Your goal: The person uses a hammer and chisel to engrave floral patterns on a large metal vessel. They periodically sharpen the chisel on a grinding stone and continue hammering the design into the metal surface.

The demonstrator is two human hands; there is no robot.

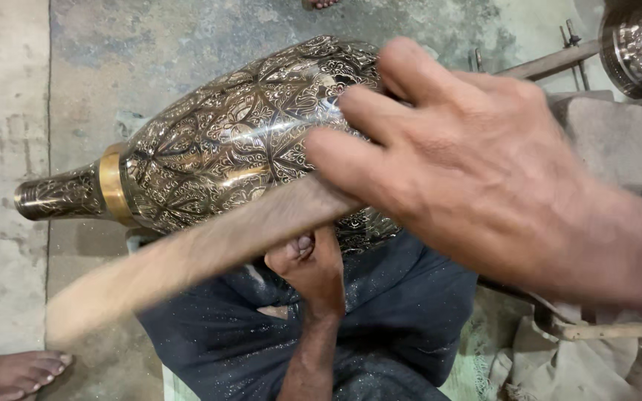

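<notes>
Vase (239,141): big engraved brass piece, lies across lap, long axis L-R, neck w/ gold band pointing left
Stick (187,256): wooden, blurred, crosses under vase belly, slants down-left
Right hand (484,178): nearest, fingers curled closed on stick's upper end, against vase
Left hand (307,263): below vase, grip unclear

A stained concrete floor (113,59) carries everything. A grey block (607,137) sits at its right edge, crumpled cloth (559,367) at the bottom right corner, a bare foot (9,375) bottom left.
</notes>
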